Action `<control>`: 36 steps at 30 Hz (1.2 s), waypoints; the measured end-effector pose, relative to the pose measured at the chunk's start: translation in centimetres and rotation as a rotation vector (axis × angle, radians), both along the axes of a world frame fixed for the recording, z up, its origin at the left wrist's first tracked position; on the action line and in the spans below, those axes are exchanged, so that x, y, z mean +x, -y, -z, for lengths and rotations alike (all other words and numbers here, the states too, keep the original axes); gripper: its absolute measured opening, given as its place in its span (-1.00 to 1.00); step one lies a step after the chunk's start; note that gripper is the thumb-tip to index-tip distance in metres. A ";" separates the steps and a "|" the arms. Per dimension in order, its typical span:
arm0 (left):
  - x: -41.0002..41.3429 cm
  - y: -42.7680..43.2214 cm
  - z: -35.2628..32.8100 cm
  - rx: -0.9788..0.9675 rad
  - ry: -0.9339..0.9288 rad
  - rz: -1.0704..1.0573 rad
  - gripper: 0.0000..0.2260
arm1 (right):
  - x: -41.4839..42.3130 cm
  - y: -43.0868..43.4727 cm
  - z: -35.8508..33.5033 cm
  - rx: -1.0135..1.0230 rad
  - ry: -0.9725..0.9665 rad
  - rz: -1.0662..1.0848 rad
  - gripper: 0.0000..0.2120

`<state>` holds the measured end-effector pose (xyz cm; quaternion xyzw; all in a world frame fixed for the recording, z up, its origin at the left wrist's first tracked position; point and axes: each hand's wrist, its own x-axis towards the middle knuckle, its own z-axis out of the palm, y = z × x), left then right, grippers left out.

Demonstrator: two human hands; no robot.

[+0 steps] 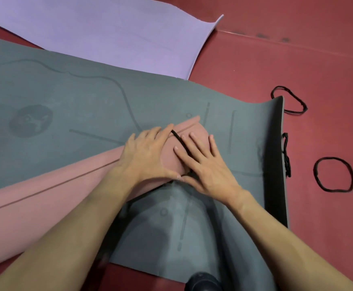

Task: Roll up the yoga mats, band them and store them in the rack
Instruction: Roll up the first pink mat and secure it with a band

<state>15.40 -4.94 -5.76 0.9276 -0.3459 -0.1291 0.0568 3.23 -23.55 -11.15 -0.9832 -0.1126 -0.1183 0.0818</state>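
A red padded floor (276,59) fills the view, and on it lies an unrolled grey-green foam yoga mat (66,97), its right end curling up to show a black underside. Thin guide lines and a round dark emblem (31,120) are pressed into the mat, and any lettering in the emblem is too faint to read. Behind it lies an unrolled lilac foam yoga mat (108,34), its near edge tucked under the grey-green one. A rolled dusty-pink yoga mat (45,198) lies slantwise across the grey-green mat. The left hand (148,152) and right hand (205,164) rest flat on its right end, fingers straight and spread. A black elastic band (178,139) runs across the roll under the right fingers. The thumbs meet at the band; whether they pinch it cannot be told. Another black band (285,154) hangs at the curled edge, and two black loops (294,111) (331,158) lie on the floor beyond.
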 end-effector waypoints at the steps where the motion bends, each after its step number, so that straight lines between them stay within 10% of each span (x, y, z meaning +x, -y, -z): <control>1: -0.3 -0.1 0.2 0.033 0.018 -0.003 0.25 | 0.1 0.2 0.0 -0.023 -0.037 -0.020 -0.18; 5: -1.8 -1.4 0.8 0.064 0.111 -0.141 0.30 | 0.6 2.0 -0.8 -0.131 -0.137 -0.068 0.31; 16: -2.1 -4.0 1.2 -0.059 0.290 -0.141 0.11 | 5.7 -2.6 -3.2 -0.182 -0.110 -0.328 0.07; 23: -1.7 -5.2 -0.4 -0.053 0.155 -0.055 0.11 | 6.5 1.8 -8.9 -0.253 -0.448 -0.218 0.51; 36: -3.3 -6.2 -1.7 -0.063 0.061 0.049 0.10 | 5.1 -0.7 -10.6 -0.097 -0.647 -0.245 0.50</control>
